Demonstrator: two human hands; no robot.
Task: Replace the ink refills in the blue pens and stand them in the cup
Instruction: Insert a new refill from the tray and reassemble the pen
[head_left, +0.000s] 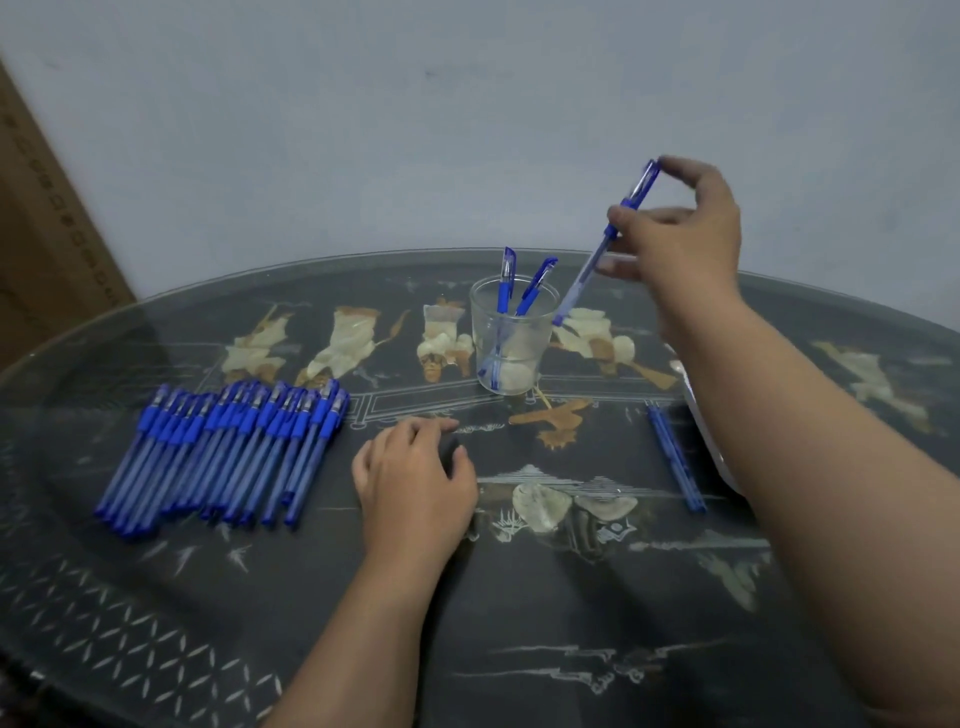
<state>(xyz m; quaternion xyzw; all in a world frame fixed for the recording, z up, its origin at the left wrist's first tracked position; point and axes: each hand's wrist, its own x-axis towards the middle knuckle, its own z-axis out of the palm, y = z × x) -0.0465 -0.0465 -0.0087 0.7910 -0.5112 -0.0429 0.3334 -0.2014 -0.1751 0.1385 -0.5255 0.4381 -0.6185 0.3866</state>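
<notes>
A clear glass cup (511, 353) stands at the back middle of the table with two capped blue pens (519, 291) upright in it. My right hand (680, 234) pinches a third blue pen (597, 249) near its capped end. That pen slants down to the left, its lower tip just at the cup's right rim. My left hand (415, 478) rests on the table in front of the cup, fingers loosely bent, holding nothing. A row of several capped blue pens (223, 452) lies to its left. Thin blue refills (675, 457) lie on the right, beside my right forearm.
The round dark glass-topped table (519, 623) bears inlaid figures. A white wall stands behind it. A brown cardboard box (47, 234) leans at the far left. Something white (701, 415) shows partly behind my right forearm.
</notes>
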